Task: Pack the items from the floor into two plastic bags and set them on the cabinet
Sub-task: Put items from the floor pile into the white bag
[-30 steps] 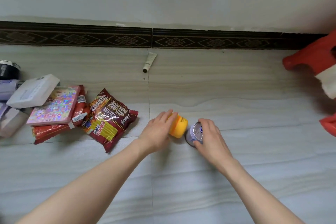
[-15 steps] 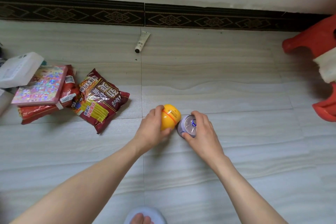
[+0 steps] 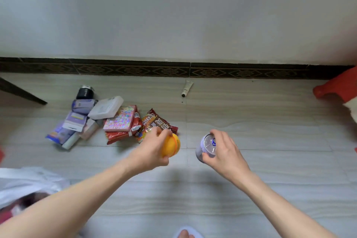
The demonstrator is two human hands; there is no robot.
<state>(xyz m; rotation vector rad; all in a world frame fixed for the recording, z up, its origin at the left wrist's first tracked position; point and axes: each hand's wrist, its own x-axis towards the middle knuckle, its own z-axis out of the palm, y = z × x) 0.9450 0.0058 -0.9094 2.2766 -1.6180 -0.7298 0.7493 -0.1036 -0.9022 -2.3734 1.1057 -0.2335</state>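
My left hand (image 3: 152, 150) grips a yellow egg-shaped capsule (image 3: 172, 146) with an orange band, held above the floor. My right hand (image 3: 225, 151) grips a small purple can (image 3: 205, 146) with a silver pull-tab top, tilted and also lifted. A white plastic bag (image 3: 29, 185) lies open at the lower left with dark red contents showing. On the floor behind my left hand lie red-brown snack packets (image 3: 156, 121), a glittery pink box (image 3: 120, 120), a white box (image 3: 106, 107), purple packs (image 3: 77, 116) and a black jar (image 3: 85, 92).
A small white tube (image 3: 187, 88) lies by the dark patterned skirting board. A red plastic stool (image 3: 338, 87) stands at the right edge. A dark furniture leg (image 3: 21, 92) slants in at the left. A slippered foot (image 3: 185, 234) shows at the bottom.
Both hands have lifted the capsule and the can off the floor and moved apart. The view has pulled back, bringing the white bag and more floor items into sight.
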